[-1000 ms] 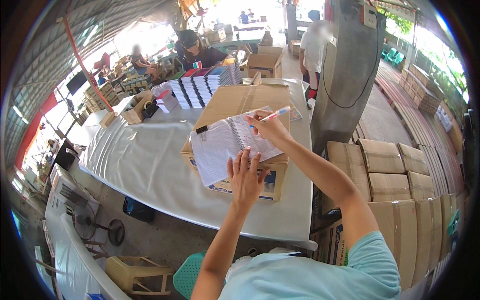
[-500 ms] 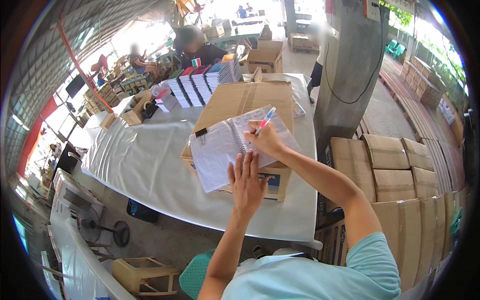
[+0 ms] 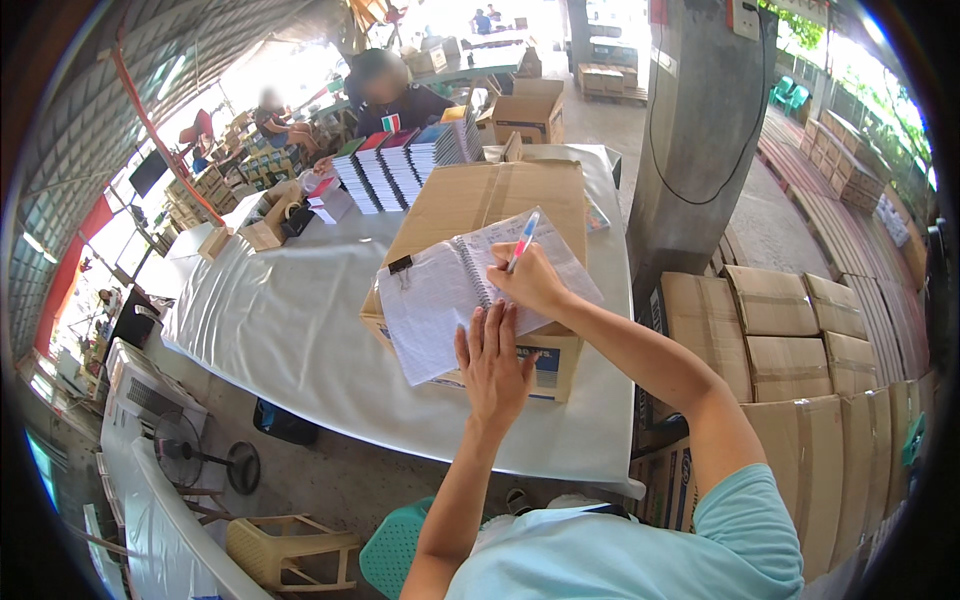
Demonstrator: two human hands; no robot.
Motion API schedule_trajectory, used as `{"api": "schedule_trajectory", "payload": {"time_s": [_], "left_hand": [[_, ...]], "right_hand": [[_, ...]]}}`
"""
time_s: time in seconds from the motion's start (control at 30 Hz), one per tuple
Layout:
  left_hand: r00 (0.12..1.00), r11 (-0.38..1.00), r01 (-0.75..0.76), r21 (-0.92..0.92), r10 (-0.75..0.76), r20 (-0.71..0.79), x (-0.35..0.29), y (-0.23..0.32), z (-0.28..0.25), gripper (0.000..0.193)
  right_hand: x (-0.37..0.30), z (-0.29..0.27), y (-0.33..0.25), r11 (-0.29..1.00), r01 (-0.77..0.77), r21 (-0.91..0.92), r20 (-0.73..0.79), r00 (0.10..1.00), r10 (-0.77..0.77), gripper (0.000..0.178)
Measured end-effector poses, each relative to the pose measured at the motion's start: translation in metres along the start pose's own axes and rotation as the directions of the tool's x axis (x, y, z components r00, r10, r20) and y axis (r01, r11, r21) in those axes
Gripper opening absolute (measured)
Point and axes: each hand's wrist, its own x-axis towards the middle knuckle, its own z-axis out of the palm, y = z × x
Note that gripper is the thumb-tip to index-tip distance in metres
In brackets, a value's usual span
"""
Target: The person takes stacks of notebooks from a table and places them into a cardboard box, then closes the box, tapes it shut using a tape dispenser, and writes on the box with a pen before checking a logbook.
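Observation:
An open spiral notebook (image 3: pixel 430 310) lies tilted on top of a closed cardboard box (image 3: pixel 450 205). A black binder clip (image 3: pixel 400 265) grips the upper left edge of its left page. Handwriting covers part of the right page. My right hand (image 3: pixel 530 275) pinches a pen (image 3: pixel 524 238) with a pinkish-red grip and a blue upper part, its tip against the right page and hidden by my fingers. My left hand (image 3: pixel 492 360) lies flat with fingers stretched over the notebook's lower edge near the spiral, holding nothing.
Stacks of notebooks (image 3: pixel 400 165) stand at the table's far side, where a person (image 3: pixel 400 95) sits. A white-covered table (image 3: pixel 290 330) bears the box. Right are a concrete pillar (image 3: pixel 690 140) and stacked cartons (image 3: pixel 790 370). Stools (image 3: pixel 290 550) and a fan (image 3: pixel 240 467) stand lower left.
The pen has tipped slightly left and more upright in my right hand, which stays over the right page. My left hand has not moved. The seated person across the table has shifted slightly.

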Motion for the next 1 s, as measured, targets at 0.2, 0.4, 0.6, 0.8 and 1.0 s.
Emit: {"api": "schedule_trajectory", "payload": {"time_s": [0.2,0.4,0.6,0.8,1.0], "left_hand": [[1.000,1.000,0.001,0.011,-0.001,0.015,0.0007,0.0001,-0.0006,0.082],[1.000,1.000,0.005,-0.003,-0.005,0.018,0.0012,0.0018,-0.0019,0.083],[1.000,1.000,0.009,-0.001,-0.009,0.005,-0.0002,0.0006,-0.0003,0.084],[1.000,1.000,0.015,-0.004,-0.015,0.020,-0.0004,0.0025,-0.0026,0.082],[1.000,1.000,-0.005,0.011,0.005,0.004,-0.0016,0.0001,-0.0005,0.083]], "right_hand": [[0.0023,0.0018,0.0055,0.998,-0.040,0.057,-0.008,0.999,0.041,0.023],[0.0017,0.0015,0.0002,0.999,-0.003,0.053,-0.005,1.000,0.004,0.026],[0.0008,-0.0005,0.0033,0.999,0.024,-0.041,0.028,0.999,-0.022,0.016],[0.0004,0.0003,0.0033,1.000,-0.013,-0.013,-0.063,0.998,0.012,0.016],[0.0008,0.0003,0.0004,0.999,-0.011,-0.035,-0.042,0.999,0.009,0.017]]}}
